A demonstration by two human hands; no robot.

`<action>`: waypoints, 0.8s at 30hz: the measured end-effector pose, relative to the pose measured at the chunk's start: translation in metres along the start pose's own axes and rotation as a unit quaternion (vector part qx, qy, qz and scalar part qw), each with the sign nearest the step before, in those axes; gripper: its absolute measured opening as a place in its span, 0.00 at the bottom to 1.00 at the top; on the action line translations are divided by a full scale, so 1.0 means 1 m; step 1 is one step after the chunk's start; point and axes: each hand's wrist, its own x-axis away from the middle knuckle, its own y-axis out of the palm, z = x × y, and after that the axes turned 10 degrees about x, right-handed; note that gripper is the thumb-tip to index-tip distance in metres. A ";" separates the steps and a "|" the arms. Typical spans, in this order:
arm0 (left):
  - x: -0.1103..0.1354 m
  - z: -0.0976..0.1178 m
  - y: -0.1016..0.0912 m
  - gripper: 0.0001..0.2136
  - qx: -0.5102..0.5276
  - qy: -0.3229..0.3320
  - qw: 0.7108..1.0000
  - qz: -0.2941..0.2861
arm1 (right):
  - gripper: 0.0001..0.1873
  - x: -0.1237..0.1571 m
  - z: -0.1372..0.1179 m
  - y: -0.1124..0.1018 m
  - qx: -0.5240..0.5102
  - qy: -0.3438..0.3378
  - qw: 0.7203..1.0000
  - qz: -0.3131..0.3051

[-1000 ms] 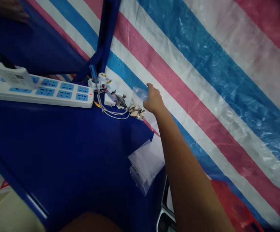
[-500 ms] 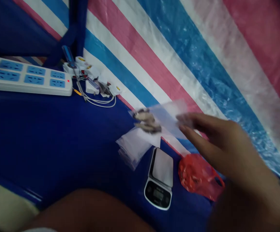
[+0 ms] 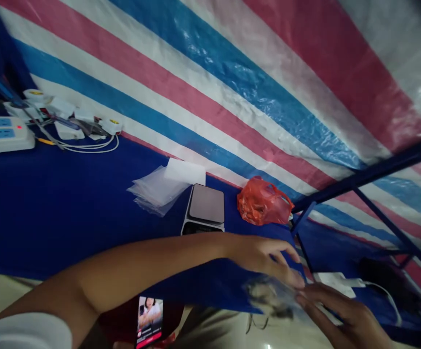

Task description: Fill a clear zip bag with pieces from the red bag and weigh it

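Note:
My right hand (image 3: pixel 348 315) pinches the upper edge of a clear plastic bag (image 3: pixel 286 291) at the lower right. Several brownish-grey pieces, blurred and of a kind I cannot make out, sit inside it. My left hand (image 3: pixel 265 257) reaches across from the left. Its thumb and a fingertip close on the bag's top edge beside my right fingertips, while its other fingers stay bent above. Behind my left forearm stands a digital kitchen scale (image 3: pixel 206 203), its display partly hidden. A stack of flat clear bags (image 3: pixel 157 191) lies left of the scale.
A red plastic bag (image 3: pixel 263 201) lies right of the scale. A power strip (image 3: pixel 5 134), cables and small white items are at the far left. A lit phone (image 3: pixel 149 322) shows below my forearm. Blue metal bars (image 3: pixel 341 186) and a white charger (image 3: pixel 337 282) are at right.
My view has swung right. My right hand has brought the bag of pieces down and right, away from above the scale. My left hand has come in and met the bag.

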 end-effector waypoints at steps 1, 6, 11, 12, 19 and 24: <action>-0.002 0.015 0.001 0.31 -0.121 0.024 0.992 0.003 | 0.10 0.003 0.005 0.009 -0.003 0.007 1.000 0.017; -0.011 0.036 0.022 0.17 -0.496 0.061 0.864 0.058 | 0.11 -0.002 0.004 0.051 0.007 0.045 0.992 0.118; -0.005 0.009 0.025 0.08 -0.575 0.071 0.805 0.127 | 0.12 -0.019 -0.014 0.074 0.012 0.043 0.978 0.205; -0.005 0.006 0.023 0.06 -0.577 0.067 0.803 0.129 | 0.11 -0.021 -0.015 0.076 0.016 0.034 0.976 0.215; -0.013 0.005 0.008 0.07 -0.526 0.047 0.840 0.121 | 0.10 -0.023 -0.038 0.067 0.043 0.129 0.951 0.279; -0.015 0.003 0.001 0.06 -0.539 0.018 0.832 0.132 | 0.14 -0.016 -0.103 0.070 -0.251 0.137 0.957 0.044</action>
